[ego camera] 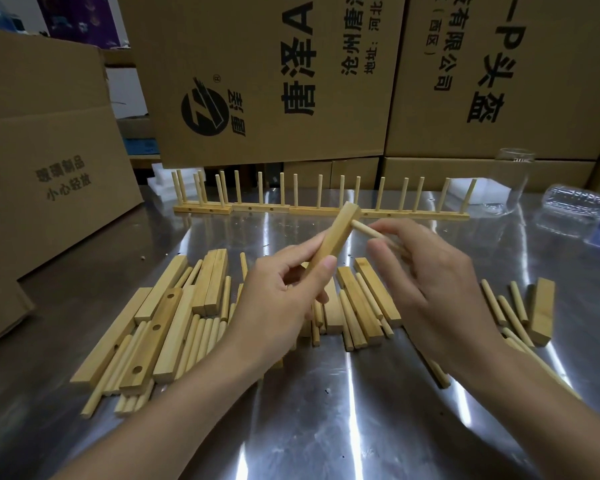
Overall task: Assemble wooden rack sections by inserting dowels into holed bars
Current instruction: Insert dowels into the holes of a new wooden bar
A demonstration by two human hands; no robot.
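Observation:
My left hand (288,289) grips a short wooden holed bar (336,233), tilted up and away above the table. My right hand (426,268) pinches a dowel (368,230) whose tip meets the side of the bar near its upper end. Below my hands lies a loose pile of holed bars (160,323) and several dowels (201,337). More dowels (510,310) and one bar (542,311) lie to the right. Along the back stands a row of assembled rack sections (323,209) with upright dowels.
The shiny metal table (326,427) carries everything. Large cardboard boxes (274,74) wall off the back, and another box (49,150) stands at the left. A clear glass jar (510,181) and a lying plastic bottle (575,202) sit at the back right, beside white foam blocks (160,181).

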